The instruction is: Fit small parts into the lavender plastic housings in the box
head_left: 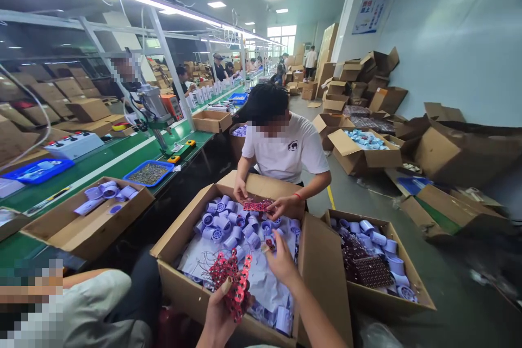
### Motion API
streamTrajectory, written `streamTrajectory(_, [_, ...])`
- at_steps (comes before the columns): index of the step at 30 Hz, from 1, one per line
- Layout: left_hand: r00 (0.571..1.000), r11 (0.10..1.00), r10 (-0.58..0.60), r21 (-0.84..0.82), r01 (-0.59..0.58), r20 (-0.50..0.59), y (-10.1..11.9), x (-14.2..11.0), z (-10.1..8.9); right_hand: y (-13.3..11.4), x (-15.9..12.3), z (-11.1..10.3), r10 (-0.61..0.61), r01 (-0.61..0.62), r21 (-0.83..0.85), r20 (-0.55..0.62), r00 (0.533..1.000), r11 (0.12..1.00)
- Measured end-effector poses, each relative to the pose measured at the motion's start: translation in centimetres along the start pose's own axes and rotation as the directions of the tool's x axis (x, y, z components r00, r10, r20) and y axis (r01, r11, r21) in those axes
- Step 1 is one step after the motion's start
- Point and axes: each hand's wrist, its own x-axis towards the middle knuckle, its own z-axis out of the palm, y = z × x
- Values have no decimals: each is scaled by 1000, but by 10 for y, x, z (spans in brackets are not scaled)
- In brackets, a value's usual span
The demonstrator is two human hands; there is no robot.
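My left hand (222, 310) grips a bunch of small red circuit boards (233, 277) with thin wires, above the near side of a big cardboard box (171, 288). To its right, my right hand (282, 261) has its fingers curled, with a small red circuit board (269, 243) at the fingertips. Beneath both hands, light purple plastic cylinders (222, 222) and white sheeting (196, 255) fill the box. Across from me, a co-worker's hands (277, 206) hold a red panel of joined boards (256, 205) over the far side.
A second box (411, 304) on the right holds purple cylinders and dark red panels. At left, an open box (77, 228) with several cylinders and a blue tray (149, 173) of small parts sit on the green conveyor bench (187, 147). Cartons (367, 147) crowd the right floor.
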Motion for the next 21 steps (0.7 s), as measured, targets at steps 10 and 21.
streamTrajectory(10, [996, 989, 53, 144, -42, -69, -20, -7, 10, -3, -38, 23, 183, -385, 402, 456, 871, 831])
streamTrajectory(21, [979, 983, 77, 176, -44, -187, -41, -15, 17, 9, -49, 21, 144, -227, 324, 261, 955, 918])
